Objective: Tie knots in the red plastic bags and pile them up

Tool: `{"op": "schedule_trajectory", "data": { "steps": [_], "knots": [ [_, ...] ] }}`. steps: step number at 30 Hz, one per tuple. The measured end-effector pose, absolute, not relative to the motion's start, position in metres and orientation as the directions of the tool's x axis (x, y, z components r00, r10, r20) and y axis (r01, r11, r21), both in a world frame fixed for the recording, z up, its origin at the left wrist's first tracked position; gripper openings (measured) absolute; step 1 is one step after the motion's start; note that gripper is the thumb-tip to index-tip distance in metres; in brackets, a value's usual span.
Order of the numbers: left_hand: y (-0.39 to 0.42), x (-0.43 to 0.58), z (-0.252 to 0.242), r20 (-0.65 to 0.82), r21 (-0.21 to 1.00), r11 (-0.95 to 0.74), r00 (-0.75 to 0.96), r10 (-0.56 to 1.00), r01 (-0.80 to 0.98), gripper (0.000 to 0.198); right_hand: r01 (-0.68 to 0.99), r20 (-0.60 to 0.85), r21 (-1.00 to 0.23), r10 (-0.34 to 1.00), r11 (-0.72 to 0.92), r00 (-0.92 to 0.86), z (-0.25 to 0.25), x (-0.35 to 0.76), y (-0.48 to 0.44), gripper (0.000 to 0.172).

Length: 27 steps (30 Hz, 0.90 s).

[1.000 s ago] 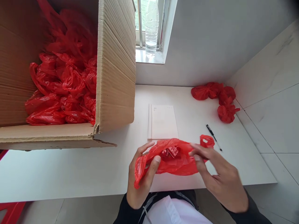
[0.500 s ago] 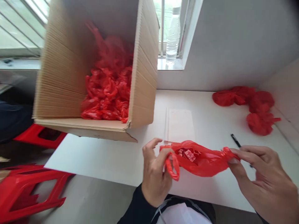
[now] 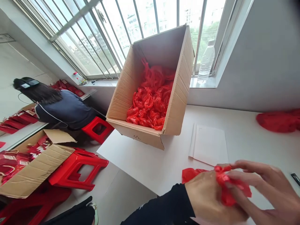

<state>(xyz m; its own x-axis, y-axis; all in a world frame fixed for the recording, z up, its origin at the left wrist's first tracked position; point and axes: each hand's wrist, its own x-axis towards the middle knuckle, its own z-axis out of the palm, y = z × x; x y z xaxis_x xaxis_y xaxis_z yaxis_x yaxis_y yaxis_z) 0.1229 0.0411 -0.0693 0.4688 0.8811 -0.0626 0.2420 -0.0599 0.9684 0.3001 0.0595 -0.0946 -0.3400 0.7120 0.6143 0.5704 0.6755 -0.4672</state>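
Close together over the table's front part, both hands work on one thin red plastic bag [image 3: 234, 190]. My left hand [image 3: 206, 193] is closed round the bag, its back turned up, and part of the red film shows behind its wrist. With thumb and fingers, my right hand [image 3: 264, 184] pinches the bunched top of the bag. What lies inside the bag is hidden. Just beyond the hands a flat white packet [image 3: 208, 143] lies on the white table [image 3: 140, 162].
A tilted open cardboard box [image 3: 179, 103] of tied red bags stands on the table. More red bags [image 3: 278, 122] and a black pen [image 3: 295, 179] are at right. A bottle [image 3: 207, 61] stands on the sill. Red stools [image 3: 79, 165] and a seated person [image 3: 65, 109] are left.
The view has swung left and up, showing the seated person and windows. My hands, previously apart with the bag stretched between them, have come together, bunching the bag's top.
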Motion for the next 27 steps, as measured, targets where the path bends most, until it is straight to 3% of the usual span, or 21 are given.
{"op": "schedule_trajectory", "data": {
  "steps": [2,5,8,11,13,17,19,22,24,27],
  "knots": [
    [0.047,0.120,-0.068,-0.103,0.979,0.002,0.486,0.868,0.204,0.002,0.535,0.514,-0.488,0.723,0.690,-0.462,-0.089,0.297,0.063,0.028],
    [0.054,0.109,-0.071,-0.168,0.986,0.136,0.468,0.868,0.101,0.028,0.472,0.282,-0.694,0.809,0.543,-0.516,-0.085,0.297,0.073,0.038],
    [0.058,0.095,-0.079,-0.208,0.972,0.232,0.520,0.829,0.019,0.047,0.366,0.129,-0.871,0.871,0.329,-0.474,-0.081,0.297,0.082,0.024],
    [0.063,0.087,-0.091,-0.253,0.938,0.336,0.502,0.827,-0.082,0.059,0.258,0.110,-0.938,0.904,0.233,-0.414,-0.074,0.295,0.083,0.013],
    [0.066,0.083,-0.096,-0.246,0.930,0.340,0.446,0.860,-0.142,0.060,0.209,0.125,-0.945,0.868,0.252,-0.480,-0.071,0.293,0.080,0.011],
    [0.065,0.078,-0.091,-0.168,0.966,0.232,0.402,0.900,-0.115,0.038,0.177,0.172,-0.933,0.819,0.314,-0.548,-0.074,0.284,0.079,0.013],
    [0.062,0.076,-0.086,-0.122,0.988,0.148,0.396,0.910,-0.037,0.029,0.185,0.207,-0.919,0.826,0.348,-0.525,-0.080,0.278,0.084,0.025],
    [0.056,0.074,-0.083,-0.015,0.993,-0.026,0.350,0.937,0.111,0.010,0.199,0.081,-0.949,0.796,0.247,-0.600,-0.093,0.270,0.096,0.036],
    [0.052,0.074,-0.090,0.100,0.960,-0.168,0.285,0.953,0.224,0.017,0.203,-0.002,-0.967,0.791,0.155,-0.612,-0.102,0.266,0.102,0.041],
    [0.047,0.072,-0.113,0.310,0.845,-0.368,0.205,0.928,0.387,0.033,0.186,-0.011,-0.972,0.767,0.141,-0.641,-0.115,0.264,0.109,0.040]
  ]
}}
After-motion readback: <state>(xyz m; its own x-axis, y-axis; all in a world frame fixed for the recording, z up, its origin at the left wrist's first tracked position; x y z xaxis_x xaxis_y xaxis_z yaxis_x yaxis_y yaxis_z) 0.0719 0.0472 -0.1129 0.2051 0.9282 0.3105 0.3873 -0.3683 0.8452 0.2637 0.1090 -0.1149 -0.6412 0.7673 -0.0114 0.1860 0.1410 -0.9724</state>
